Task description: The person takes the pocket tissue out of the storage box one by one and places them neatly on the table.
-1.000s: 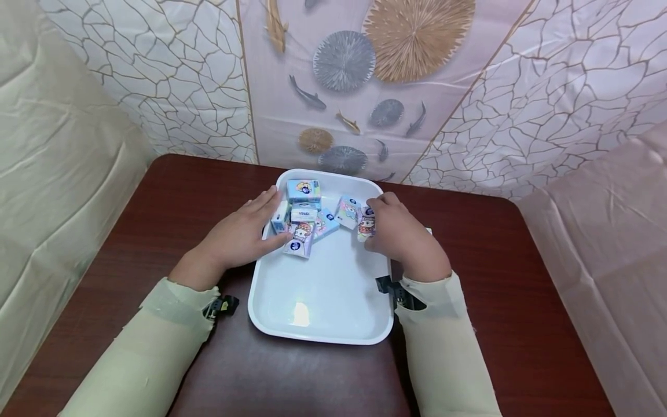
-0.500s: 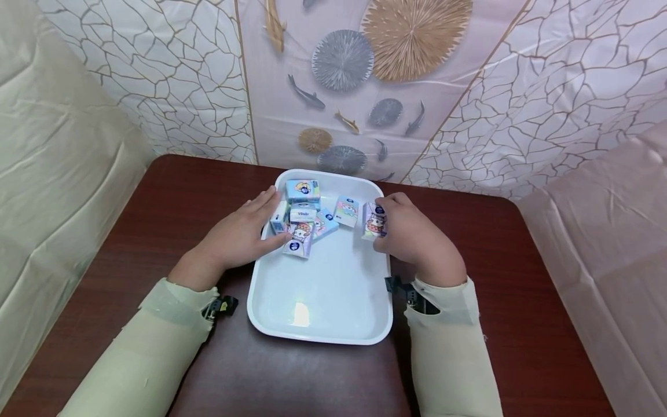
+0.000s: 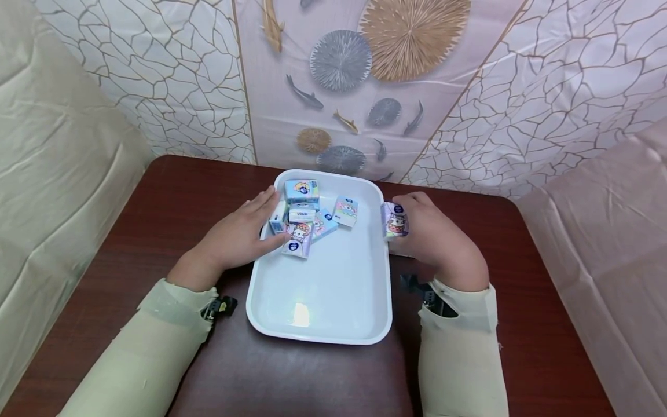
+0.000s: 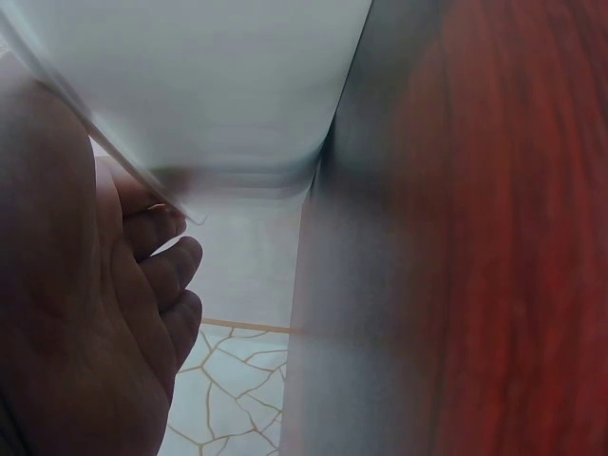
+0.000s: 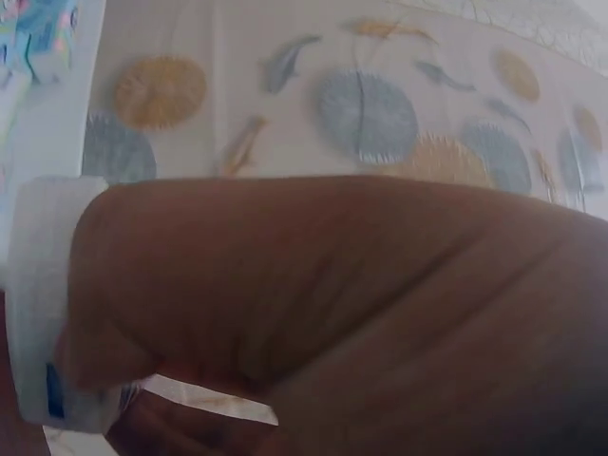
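Note:
In the head view my right hand point(image 3: 429, 237) grips a purple tissue pack point(image 3: 396, 220) with a cartoon figure, over the right rim of the white tray point(image 3: 323, 289). The pack's white side point(image 5: 43, 285) shows in the right wrist view. My left hand point(image 3: 234, 237) rests along the tray's left rim, fingers extended and thumb over the rim near another purple tissue pack point(image 3: 298, 240). The left wrist view shows its fingers point(image 4: 166, 271) beside the rim, loosely bent. Several blue tissue packs point(image 3: 302, 190) cluster at the tray's far left; one point(image 3: 346, 211) lies apart, farther right.
The tray lies on a dark brown table point(image 3: 521, 324). Under my right hand a pale edge point(image 3: 400, 250) shows beside the tray, mostly hidden. Patterned cloth point(image 3: 333, 87) hangs behind the table, with pale fabric point(image 3: 57, 174) at both sides.
My right hand has moved to the right with the purple tissue pack, from inside the tray to over its right rim. My left hand has stayed in place.

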{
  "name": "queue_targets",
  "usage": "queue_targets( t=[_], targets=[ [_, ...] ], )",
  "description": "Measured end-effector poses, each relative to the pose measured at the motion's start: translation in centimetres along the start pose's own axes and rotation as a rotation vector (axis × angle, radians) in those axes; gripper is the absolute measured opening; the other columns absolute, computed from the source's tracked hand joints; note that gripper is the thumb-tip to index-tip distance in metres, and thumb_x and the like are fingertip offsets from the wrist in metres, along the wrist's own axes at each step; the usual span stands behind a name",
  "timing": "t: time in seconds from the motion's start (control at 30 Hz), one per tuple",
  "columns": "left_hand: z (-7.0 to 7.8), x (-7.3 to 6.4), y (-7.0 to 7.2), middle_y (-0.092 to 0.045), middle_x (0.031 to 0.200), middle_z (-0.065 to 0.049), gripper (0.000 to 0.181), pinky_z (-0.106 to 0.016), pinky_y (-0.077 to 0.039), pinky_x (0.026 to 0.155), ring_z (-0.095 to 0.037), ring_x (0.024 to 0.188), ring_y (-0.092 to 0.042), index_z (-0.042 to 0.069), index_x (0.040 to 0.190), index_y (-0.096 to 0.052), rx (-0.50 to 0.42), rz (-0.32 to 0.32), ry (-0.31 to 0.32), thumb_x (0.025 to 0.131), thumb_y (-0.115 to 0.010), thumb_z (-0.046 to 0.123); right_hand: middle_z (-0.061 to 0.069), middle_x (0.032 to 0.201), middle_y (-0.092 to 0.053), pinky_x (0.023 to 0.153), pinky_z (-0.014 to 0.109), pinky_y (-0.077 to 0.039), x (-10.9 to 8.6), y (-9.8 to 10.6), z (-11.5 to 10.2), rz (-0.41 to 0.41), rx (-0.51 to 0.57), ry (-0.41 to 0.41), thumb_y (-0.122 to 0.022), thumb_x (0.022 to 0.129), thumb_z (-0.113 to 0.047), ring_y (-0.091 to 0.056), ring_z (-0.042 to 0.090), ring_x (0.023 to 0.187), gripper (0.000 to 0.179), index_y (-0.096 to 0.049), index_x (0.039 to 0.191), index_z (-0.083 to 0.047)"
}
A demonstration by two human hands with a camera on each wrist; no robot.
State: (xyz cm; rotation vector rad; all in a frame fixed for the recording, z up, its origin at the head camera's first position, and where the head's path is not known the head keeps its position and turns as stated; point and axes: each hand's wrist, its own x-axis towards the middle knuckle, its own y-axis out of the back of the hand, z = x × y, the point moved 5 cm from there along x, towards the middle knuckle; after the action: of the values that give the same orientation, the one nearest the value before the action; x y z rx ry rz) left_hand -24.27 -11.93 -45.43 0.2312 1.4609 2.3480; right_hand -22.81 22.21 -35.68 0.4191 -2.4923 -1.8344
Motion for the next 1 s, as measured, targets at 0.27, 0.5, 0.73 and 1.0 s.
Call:
queue_targets(
  t=[0.27, 0.5, 0.73, 1.0],
  targets=[
    [0.1, 0.1, 0.0, 0.003, 0.178, 0.008, 0.106, -0.054, -0.021, 0.131, -0.023, 0.166, -0.008, 0.024, 0.171, -0.006, 0.004, -0.005, -0.001, 0.093, -0.044, 0.085, 0.025, 0.161, -0.033, 0.109, 0.062, -0.050, -0.8, 1.5, 3.7, 0.021, 0.024, -0.084, -0.078, 0.087, -0.007, -0.048, 0.040, 0.128, 0.083, -0.038, 0.159, -0.002],
    [0.0, 0.0, -0.2, 0.004, 0.178, 0.010, 0.104, -0.052, -0.020, 0.132, -0.021, 0.166, -0.006, 0.025, 0.171, -0.004, 0.006, -0.001, -0.008, 0.094, -0.046, 0.083, 0.031, 0.160, -0.029, 0.106, 0.066, -0.047, -1.8, 2.2, 7.2, 0.034, 0.047, -0.135, -0.076, 0.089, -0.008, -0.044, 0.046, 0.128, 0.081, -0.035, 0.159, -0.001],
    [-0.1, -0.1, -0.1, 0.003, 0.178, 0.008, 0.103, -0.055, -0.020, 0.131, -0.023, 0.166, -0.007, 0.026, 0.170, -0.004, 0.009, -0.002, -0.001, 0.095, -0.047, 0.081, 0.033, 0.158, -0.030, 0.103, 0.065, -0.047, -2.3, 2.4, 9.0, 0.037, 0.045, -0.148, -0.073, 0.089, -0.004, -0.042, 0.047, 0.126, 0.079, -0.035, 0.158, 0.002],
    [0.1, 0.0, -0.2, 0.004, 0.178, 0.008, 0.104, -0.057, -0.022, 0.130, -0.025, 0.166, -0.008, 0.025, 0.171, -0.004, 0.009, -0.005, 0.000, 0.095, -0.047, 0.081, 0.033, 0.157, -0.030, 0.102, 0.064, -0.048, -2.5, 2.0, 10.6, 0.008, 0.057, -0.194, -0.073, 0.090, -0.004, -0.042, 0.046, 0.126, 0.076, -0.036, 0.156, 0.003]
  ],
)
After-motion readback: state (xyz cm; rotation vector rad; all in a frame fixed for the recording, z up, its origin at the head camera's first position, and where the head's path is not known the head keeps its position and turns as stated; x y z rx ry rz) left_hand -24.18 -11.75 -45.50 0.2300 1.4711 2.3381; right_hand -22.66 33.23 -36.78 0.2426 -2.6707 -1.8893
